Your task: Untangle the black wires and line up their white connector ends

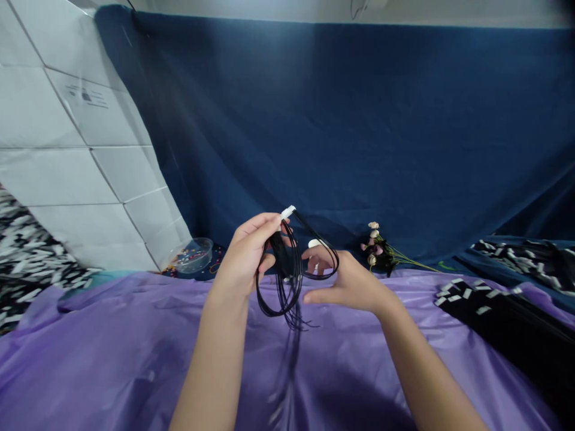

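A looped bundle of thin black cords (294,287) hangs from my left hand (251,245), whose thumb and fingers pinch it just below a white band (288,212) at its top. Loose cord ends dangle beneath the loops, over the purple sheet. To the right, my right hand (339,278) has its thumb and fingers apart. One cord loop passes in front of its fingers; whether they touch it I cannot tell. A small white thing (314,243) shows just above the right fingertips, too unclear to name.
Purple sheeting (157,347) covers the work surface. Black cords with white ends (483,310) lie in a pile at right. Behind are artificial flowers (375,245) and a clear plastic bowl (194,256). More black-and-white pieces (33,269) lie far left, beside white panels (67,173). A blue cloth (350,131) hangs behind.
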The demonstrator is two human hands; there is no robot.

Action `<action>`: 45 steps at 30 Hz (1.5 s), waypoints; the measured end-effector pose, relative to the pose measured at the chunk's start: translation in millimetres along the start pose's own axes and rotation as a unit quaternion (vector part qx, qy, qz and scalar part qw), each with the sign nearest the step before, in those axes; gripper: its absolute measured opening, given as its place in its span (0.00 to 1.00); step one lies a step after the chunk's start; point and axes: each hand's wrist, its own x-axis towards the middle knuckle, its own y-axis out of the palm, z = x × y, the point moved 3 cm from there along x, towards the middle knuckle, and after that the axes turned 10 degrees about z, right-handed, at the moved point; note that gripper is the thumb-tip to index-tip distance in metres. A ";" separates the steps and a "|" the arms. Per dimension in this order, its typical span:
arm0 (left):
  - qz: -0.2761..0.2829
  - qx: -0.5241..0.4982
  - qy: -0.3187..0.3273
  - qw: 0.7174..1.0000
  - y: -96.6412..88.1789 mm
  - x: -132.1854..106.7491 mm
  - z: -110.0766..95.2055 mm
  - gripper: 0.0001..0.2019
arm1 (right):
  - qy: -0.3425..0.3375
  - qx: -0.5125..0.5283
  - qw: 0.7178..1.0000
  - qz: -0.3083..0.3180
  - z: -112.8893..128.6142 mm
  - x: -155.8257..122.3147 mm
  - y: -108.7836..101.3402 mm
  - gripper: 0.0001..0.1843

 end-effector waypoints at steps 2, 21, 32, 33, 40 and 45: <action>0.009 0.000 0.006 1.000 1.2 1.4 2.2 0.12 | -0.010 0.060 0.998 0.001 4.1 -2.8 -4.1 0.33; 0.051 -0.134 -0.037 0.989 33.5 10.1 19.9 0.05 | -0.107 0.460 0.840 -0.265 4.5 -2.8 -24.9 0.32; 0.106 -0.190 -0.109 0.970 41.1 13.7 27.0 0.12 | -0.050 0.558 0.804 -0.200 10.9 -6.8 -19.9 0.27; 0.101 -0.188 -0.106 0.971 40.7 13.5 26.7 0.12 | -0.044 0.556 0.806 -0.199 10.2 -6.7 -19.4 0.28; 0.106 -0.159 -0.063 0.980 37.3 13.2 26.1 0.20 | -0.031 0.547 0.811 -0.207 9.1 -5.6 -18.2 0.28; 0.105 -0.131 -0.056 0.984 40.5 14.0 29.2 0.14 | -0.021 0.532 0.805 -0.263 9.0 -7.0 -21.2 0.19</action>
